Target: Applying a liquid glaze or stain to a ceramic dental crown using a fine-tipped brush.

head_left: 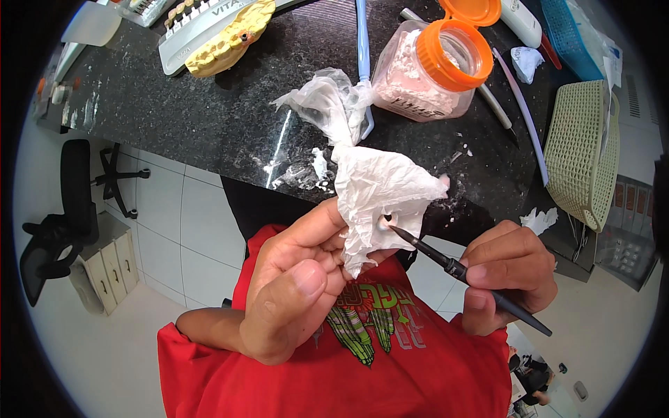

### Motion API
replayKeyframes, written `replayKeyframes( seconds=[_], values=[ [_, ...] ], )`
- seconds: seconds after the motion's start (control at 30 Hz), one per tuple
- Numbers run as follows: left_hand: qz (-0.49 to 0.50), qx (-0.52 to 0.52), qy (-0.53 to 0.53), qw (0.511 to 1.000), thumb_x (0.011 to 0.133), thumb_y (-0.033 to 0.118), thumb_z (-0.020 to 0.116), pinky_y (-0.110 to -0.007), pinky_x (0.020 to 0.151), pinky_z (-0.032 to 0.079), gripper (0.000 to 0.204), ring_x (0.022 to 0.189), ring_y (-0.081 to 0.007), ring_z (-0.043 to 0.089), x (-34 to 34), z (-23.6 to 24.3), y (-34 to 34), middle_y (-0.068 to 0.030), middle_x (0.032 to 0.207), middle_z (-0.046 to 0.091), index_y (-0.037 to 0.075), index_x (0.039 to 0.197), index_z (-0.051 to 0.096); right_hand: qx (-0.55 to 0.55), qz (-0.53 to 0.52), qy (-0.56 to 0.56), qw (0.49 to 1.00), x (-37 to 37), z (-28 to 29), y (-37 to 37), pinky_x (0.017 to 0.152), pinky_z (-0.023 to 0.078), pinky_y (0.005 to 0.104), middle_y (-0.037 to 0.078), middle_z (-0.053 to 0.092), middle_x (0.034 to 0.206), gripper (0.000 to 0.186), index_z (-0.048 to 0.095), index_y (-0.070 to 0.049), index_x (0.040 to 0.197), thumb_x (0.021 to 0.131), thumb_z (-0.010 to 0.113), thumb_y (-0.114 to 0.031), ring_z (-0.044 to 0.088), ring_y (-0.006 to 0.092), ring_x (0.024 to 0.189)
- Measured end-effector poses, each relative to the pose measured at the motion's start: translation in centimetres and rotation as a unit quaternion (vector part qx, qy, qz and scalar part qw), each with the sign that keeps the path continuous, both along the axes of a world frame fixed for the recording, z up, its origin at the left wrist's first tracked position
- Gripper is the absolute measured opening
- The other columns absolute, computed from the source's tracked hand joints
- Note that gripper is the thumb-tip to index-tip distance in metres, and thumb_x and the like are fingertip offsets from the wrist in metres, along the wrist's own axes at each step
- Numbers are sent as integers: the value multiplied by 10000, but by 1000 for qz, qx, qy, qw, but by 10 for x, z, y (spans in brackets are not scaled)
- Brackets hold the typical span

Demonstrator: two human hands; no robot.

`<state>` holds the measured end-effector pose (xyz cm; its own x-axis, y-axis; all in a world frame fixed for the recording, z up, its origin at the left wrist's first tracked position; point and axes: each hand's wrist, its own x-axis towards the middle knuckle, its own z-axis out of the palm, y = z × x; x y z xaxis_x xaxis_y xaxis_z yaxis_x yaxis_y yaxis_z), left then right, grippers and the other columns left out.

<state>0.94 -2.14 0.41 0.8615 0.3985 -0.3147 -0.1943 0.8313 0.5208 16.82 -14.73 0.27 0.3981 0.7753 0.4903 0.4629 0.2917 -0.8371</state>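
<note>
My left hand point(293, 285) is palm up near the middle, its fingers under a crumpled white tissue point(383, 181) that it holds, the thumb apart. A small pale piece with a dark opening point(387, 219) lies on the tissue; it is too small to name for certain. Between the thumb and fingers of my right hand point(512, 272) is a black fine-tipped brush point(446, 263), slanting down to the right. Its tip meets the lower edge of the small piece, or nearly so.
White scraps and powder lie on the dark speckled counter point(153, 97). A clear jar of pink powder point(425, 76) with an orange rim stands open beside a crumpled clear plastic bag point(331, 104). Farther off are a yellow dental cast point(230, 42), a shade guide point(174, 52) and a woven basket point(578, 146).
</note>
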Motion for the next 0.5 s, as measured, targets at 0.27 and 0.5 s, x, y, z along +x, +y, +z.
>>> replayKeyframes(
  seconds=[0.27,0.5],
  values=[
    [-13,4,2,1000,825,427,509,-393,1078,272,844,1262,-311,396,-2,2,2,-282,1340,375,-161,1346,199,22,29,-66,997,0,-2,-5,458,502,232,84,595,711,187,618,-16,844,691,722,-41,607,170,561],
    [-25,2,15,1000,811,495,520,-390,1080,268,904,1263,-306,394,-1,3,3,-276,1347,369,-153,1352,196,33,28,-94,995,-1,-7,-4,471,512,239,85,598,725,188,622,-19,839,718,742,-97,618,178,584]
  ],
)
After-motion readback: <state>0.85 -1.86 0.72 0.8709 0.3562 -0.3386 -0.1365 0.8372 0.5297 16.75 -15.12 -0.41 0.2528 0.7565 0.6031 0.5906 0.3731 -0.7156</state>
